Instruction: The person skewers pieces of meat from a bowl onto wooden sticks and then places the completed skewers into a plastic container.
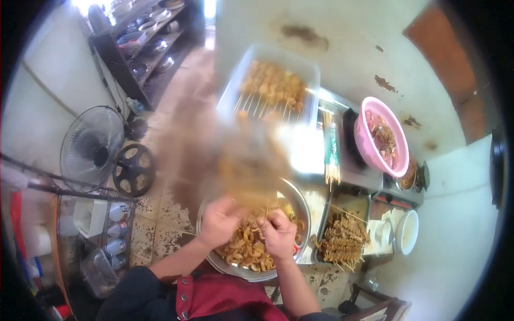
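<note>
Over a wide metal basin (207, 257) of brown cooked meat pieces (249, 244), both hands work close together. My right hand (277, 232) pinches a thin wooden skewer (268, 206) between thumb and fingers above the basin's right half. My left hand (223, 220) is over the left half with its fingers curled; a blur hides what its fingertips touch. To the right, a tray (321, 236) holds a pile of skewered meat (345, 240), with one skewer lying across the top. A smeared blur covers the area just beyond my hands.
Beyond the basin stands a clear plastic container (315, 76) of skewered meat. At right are a bundle of bare skewers (331, 148), a pink bowl (401, 152) of raw meat on a stove, and a white bowl (407, 232). A fan (94, 148) and wire rack (128, 224) stand left.
</note>
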